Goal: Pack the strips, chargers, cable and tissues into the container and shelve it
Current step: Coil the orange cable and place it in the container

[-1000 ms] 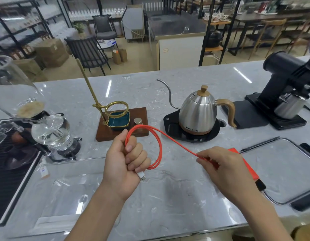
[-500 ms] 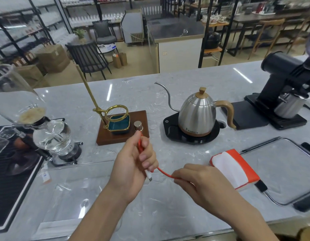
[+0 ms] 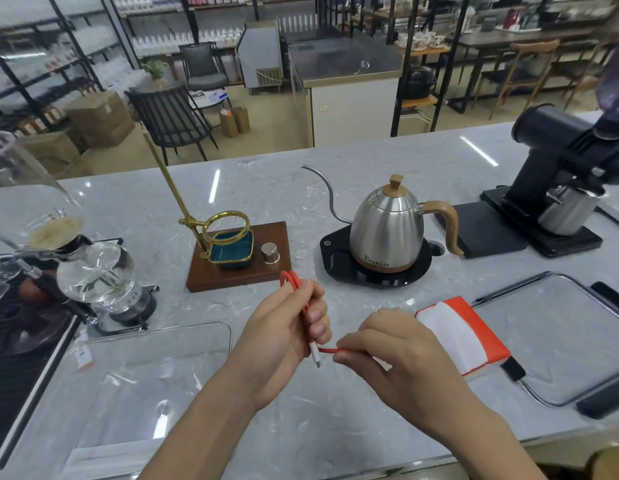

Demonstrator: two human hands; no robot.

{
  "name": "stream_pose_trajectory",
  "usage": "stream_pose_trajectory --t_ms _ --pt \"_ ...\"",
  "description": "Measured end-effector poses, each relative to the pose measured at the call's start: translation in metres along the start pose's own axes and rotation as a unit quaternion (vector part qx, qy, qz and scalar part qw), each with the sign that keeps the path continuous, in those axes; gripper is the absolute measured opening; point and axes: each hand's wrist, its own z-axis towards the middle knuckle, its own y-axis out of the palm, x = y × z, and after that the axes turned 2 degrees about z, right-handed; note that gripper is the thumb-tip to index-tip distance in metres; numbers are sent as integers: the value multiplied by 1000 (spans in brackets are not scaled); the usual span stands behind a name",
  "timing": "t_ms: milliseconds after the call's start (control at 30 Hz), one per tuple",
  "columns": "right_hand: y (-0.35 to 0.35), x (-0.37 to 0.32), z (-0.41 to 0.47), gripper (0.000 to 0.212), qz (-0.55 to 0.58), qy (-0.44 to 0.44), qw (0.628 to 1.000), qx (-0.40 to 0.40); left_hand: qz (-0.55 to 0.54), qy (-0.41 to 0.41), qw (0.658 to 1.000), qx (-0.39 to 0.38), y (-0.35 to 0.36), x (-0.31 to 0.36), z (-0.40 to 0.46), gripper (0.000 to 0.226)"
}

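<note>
Lower centre of frame: left hand (image 3: 284,336) curled round a folded bundle of the red cable (image 3: 303,306), loop end poking out above the fist, white plug hanging just below the fingers. Right hand (image 3: 393,355), just right of it, pinches the loose run of the same cable between thumb and fingertips. Lower left, clear plastic container (image 3: 135,375) lies on the grey marble counter (image 3: 336,417). Right of the hands, a red-and-white tissue pack (image 3: 464,336) rests on the counter, touching the edge of a clear lid (image 3: 561,337) with a metal rim. Mid frame: wooden stand (image 3: 238,258) with brass ring, steel kettle (image 3: 387,230) on a black base, glass siphon (image 3: 89,268) at left. Far right, black grinder (image 3: 557,157)
</note>
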Motion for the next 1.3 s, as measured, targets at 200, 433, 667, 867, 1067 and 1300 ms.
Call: stream_pose_trajectory --t_ms 200,433,667,867,1067,1300 --pt "4 -5 6 20 14 -21 996 90 60 -27 998 -23 0 -5 -2 28" --pt "6 -6 8 24 32 4 991 132 126 -31 989 -75 0 -12 -5 34" --pt "4 -4 6 11 72 70 984 144 216 -26 968 -122 -2 -17 -9 43" --pt "1 -2 8 17 71 116 974 180 215 -32 962 -166 -5 -16 -10 38" --pt "-2 2 11 18 79 131 966 209 180 -55 963 -195 -7 -17 -8 40" --pt "-10 9 12 20 76 161 960 214 125 -82 967 -204 -8 -15 -10 35"
